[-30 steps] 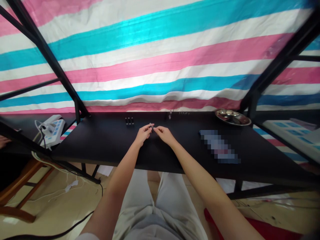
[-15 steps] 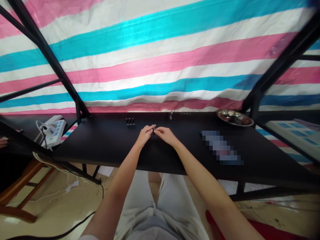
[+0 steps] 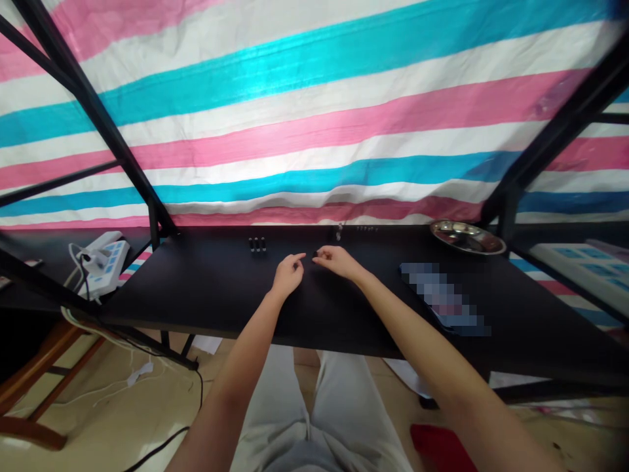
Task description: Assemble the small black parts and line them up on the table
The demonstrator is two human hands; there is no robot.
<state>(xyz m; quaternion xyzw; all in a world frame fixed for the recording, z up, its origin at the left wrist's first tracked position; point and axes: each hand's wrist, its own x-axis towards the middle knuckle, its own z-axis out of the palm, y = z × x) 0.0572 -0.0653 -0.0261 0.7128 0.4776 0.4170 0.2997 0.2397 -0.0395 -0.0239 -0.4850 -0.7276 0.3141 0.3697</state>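
My right hand [image 3: 338, 261] is closed in a pinch on a small dark piece [image 3: 315, 254], just above the black tabletop. To its left, my left hand [image 3: 288, 275] has its index finger stretched toward that piece, the other fingers curled. A dark spot shows between the left thumb and fingers; what it is I cannot make out. A gap separates the two hands. Three small dark cylinders with pale ends [image 3: 257, 244] stand in a row beyond my left hand. Tiny clear pieces [image 3: 339, 231] sit at the back edge, with several more small bits [image 3: 366, 229] lined up beside them.
A round metal tray [image 3: 466, 237] rests at the back right of the black table [image 3: 211, 282]. Nearer lies a blurred-out flat object [image 3: 442, 298]. A white power strip [image 3: 105, 265] with cables is at the left. Black frame posts [image 3: 531, 144] flank the table before a striped sheet.
My hands were together on a small dark greyish piece and have come apart. The right hand moved right with a dark piece in its fingertips. The view shifted slightly.
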